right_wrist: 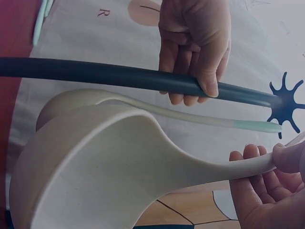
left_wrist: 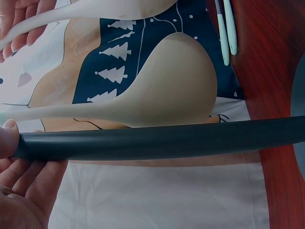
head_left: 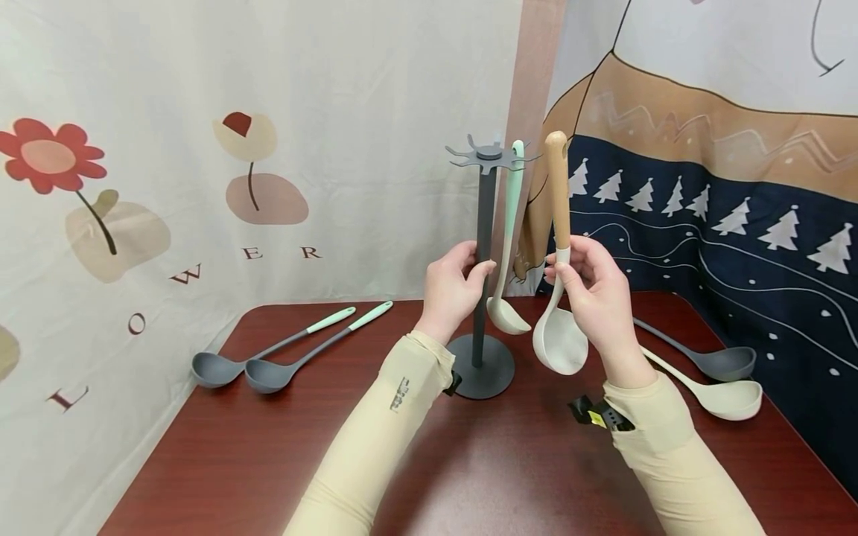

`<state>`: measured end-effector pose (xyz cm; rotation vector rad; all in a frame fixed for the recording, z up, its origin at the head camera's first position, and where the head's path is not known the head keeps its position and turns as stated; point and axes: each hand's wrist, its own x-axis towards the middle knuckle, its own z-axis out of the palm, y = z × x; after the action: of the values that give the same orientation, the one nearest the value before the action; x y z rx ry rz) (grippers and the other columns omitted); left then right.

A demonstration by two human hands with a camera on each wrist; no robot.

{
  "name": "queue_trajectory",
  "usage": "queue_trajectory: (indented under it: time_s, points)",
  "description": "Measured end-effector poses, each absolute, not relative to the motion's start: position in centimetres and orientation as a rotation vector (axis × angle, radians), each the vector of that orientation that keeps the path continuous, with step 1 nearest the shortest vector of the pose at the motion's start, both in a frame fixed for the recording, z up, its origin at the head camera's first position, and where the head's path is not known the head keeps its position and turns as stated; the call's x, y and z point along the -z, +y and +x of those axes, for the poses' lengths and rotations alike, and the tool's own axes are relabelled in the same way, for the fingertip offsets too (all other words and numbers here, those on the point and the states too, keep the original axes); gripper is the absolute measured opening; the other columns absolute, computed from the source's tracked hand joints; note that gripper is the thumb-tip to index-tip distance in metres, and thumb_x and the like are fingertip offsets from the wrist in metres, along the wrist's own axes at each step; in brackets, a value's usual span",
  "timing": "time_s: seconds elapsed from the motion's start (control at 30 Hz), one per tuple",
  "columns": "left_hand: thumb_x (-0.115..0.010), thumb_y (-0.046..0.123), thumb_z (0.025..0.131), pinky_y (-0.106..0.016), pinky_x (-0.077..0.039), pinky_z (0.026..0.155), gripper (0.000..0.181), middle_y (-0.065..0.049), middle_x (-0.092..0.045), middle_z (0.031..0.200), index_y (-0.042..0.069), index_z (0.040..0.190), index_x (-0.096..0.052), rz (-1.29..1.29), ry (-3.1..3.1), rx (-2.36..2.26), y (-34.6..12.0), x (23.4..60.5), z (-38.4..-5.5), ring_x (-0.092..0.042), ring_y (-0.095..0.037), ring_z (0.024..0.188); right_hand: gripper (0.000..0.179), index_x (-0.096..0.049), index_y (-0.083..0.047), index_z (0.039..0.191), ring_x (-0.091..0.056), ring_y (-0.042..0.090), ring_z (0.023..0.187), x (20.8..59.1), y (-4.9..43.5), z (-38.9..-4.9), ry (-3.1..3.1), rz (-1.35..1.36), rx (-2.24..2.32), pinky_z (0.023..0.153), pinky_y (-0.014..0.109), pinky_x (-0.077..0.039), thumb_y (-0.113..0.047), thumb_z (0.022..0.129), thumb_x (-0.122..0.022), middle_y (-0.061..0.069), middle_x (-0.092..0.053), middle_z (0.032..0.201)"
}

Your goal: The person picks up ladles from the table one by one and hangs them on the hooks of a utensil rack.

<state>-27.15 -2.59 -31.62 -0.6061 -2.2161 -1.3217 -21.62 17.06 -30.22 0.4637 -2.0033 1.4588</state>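
My left hand (head_left: 456, 286) grips the dark grey post of a utensil stand (head_left: 480, 246), which has a round base and a crown of curved hooks. From one hook on the right side hangs a ladle with a mint green handle (head_left: 513, 193) and a cream bowl. Just right of it, my right hand (head_left: 593, 294) pinches the white neck of a wooden-handled ladle (head_left: 561, 342), held upright with its bowl down. In the right wrist view this ladle's white bowl (right_wrist: 95, 176) fills the lower left, and the left hand (right_wrist: 198, 52) is wrapped around the post.
Two grey ladles with mint handles (head_left: 271, 376) lie at the left of the dark red table (head_left: 268, 461). At the right lie a grey ladle (head_left: 727, 363) and a cream ladle (head_left: 731, 400), their handles partly behind my right hand. Printed curtains stand behind the table.
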Motion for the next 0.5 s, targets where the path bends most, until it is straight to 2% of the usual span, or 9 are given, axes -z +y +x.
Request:
queue_trajectory:
  time_s: [0.5]
  points:
    - [-0.068,0.015,0.094,-0.026,-0.052,0.067,0.013,-0.003,-0.074,0.090,0.008,0.106,-0.068,-0.615,-2.206,1.308,-2.57,31.61,-27.27,-0.067,-0.012,0.075,0.029,-0.056,0.007,0.125,-0.066,0.003,0.085,30.62,16.28,-22.13,-1.998,0.505,-1.481,0.083,0.018,-0.052,0.006,0.096,-0.057,0.020,-0.066,0.104]
